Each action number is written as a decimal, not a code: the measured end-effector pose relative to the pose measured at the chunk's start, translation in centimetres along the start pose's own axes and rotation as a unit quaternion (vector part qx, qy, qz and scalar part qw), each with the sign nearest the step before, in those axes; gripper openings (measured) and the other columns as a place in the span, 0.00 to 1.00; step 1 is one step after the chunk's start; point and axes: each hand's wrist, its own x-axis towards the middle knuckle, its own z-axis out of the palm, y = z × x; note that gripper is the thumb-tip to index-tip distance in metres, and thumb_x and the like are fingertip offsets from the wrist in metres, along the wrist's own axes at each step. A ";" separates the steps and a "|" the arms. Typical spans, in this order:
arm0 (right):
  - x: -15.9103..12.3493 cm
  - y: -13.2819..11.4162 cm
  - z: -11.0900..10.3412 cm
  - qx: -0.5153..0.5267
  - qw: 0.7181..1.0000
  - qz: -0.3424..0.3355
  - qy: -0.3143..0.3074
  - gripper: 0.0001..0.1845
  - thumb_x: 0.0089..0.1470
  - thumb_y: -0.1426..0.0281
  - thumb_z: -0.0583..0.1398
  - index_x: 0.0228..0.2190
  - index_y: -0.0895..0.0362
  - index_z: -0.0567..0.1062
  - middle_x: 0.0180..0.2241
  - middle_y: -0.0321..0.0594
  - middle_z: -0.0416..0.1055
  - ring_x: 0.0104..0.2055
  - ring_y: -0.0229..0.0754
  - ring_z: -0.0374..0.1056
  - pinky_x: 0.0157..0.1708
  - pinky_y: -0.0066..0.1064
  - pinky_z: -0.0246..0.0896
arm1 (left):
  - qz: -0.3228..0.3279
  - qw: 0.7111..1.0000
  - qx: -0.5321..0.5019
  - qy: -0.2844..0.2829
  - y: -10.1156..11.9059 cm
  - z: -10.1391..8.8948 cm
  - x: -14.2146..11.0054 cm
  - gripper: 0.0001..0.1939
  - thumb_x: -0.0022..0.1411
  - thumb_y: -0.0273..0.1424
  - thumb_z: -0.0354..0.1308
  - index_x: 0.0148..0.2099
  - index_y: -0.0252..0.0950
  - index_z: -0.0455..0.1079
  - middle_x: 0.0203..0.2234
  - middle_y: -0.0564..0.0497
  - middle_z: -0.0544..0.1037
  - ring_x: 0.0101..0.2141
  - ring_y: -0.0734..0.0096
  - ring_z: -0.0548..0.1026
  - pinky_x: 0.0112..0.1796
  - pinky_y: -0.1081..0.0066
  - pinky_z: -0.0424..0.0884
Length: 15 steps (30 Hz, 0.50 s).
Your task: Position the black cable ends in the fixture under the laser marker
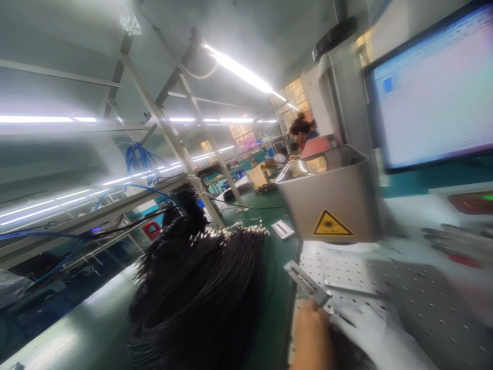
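My left hand (311,334) is bare and sits at the bottom edge with its fingers curled. It rests against a small metal fixture (308,281) on the perforated plate (419,303). What it pinches is hidden. Beside it a white-gloved shape, which I take for my right hand (379,341), points at a thin dark piece (344,319) by the fixture; its fingers are smeared. A big bundle of black cables (200,293) lies just left of both hands. A grey laser-marker head (327,195) with a yellow warning sticker (332,224) hangs over the plate.
A monitor (435,87) stands at the upper right. A blurred grey-gloved hand (456,244) reaches in from the right edge; whose it is I cannot tell. A green bench (96,329) runs left under metal racks with blue cables (140,156). A person (304,134) works far back.
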 end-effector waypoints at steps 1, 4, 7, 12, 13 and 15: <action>0.0 0.4 0.4 -0.003 1.000 -0.026 0.011 0.16 0.52 0.73 0.59 0.37 0.41 0.81 0.33 0.34 0.77 0.29 0.44 0.71 0.26 0.33 0.60 | -0.001 1.000 -0.002 0.000 -0.1 0.0 0.1 0.15 0.58 0.27 0.48 0.30 0.38 0.77 0.34 0.42 0.76 0.35 0.58 0.71 0.38 0.60 0.67; -0.2 0.8 1.1 -0.035 0.998 -0.038 0.043 0.14 0.51 0.73 0.60 0.32 0.41 0.81 0.26 0.33 0.75 0.24 0.44 0.69 0.22 0.33 0.58 | -0.002 1.000 -0.013 -0.002 -0.3 0.1 0.1 0.14 0.57 0.27 0.49 0.30 0.38 0.77 0.34 0.43 0.77 0.34 0.59 0.72 0.38 0.61 0.68; -0.3 0.6 0.9 -0.046 0.999 0.001 0.016 0.15 0.55 0.71 0.58 0.32 0.39 0.81 0.26 0.34 0.74 0.24 0.47 0.69 0.20 0.34 0.58 | 0.000 1.000 -0.029 -0.004 -0.2 0.0 -0.1 0.14 0.56 0.26 0.50 0.30 0.38 0.78 0.34 0.43 0.77 0.36 0.59 0.73 0.39 0.62 0.68; -0.1 0.6 1.1 0.042 0.998 0.039 -0.029 0.15 0.57 0.72 0.57 0.34 0.44 0.82 0.26 0.37 0.74 0.25 0.45 0.71 0.22 0.32 0.65 | -0.019 0.998 -0.064 0.007 1.1 -0.9 -0.7 0.17 0.56 0.25 0.48 0.36 0.39 0.79 0.36 0.45 0.78 0.37 0.61 0.74 0.41 0.63 0.68; 0.0 0.7 1.4 0.061 0.997 0.037 -0.028 0.15 0.57 0.72 0.57 0.34 0.45 0.82 0.27 0.36 0.75 0.26 0.45 0.72 0.26 0.32 0.69 | -0.025 0.997 -0.077 0.004 1.3 -1.2 -0.8 0.17 0.56 0.25 0.49 0.38 0.39 0.79 0.37 0.45 0.79 0.37 0.61 0.74 0.42 0.64 0.68; 0.4 0.9 1.7 0.081 0.996 0.018 -0.026 0.15 0.53 0.73 0.58 0.34 0.45 0.82 0.30 0.35 0.77 0.31 0.45 0.74 0.33 0.33 0.72 | -0.029 0.994 -0.102 -0.010 1.6 -1.9 -1.0 0.17 0.55 0.24 0.50 0.40 0.37 0.79 0.37 0.45 0.80 0.39 0.60 0.75 0.43 0.64 0.68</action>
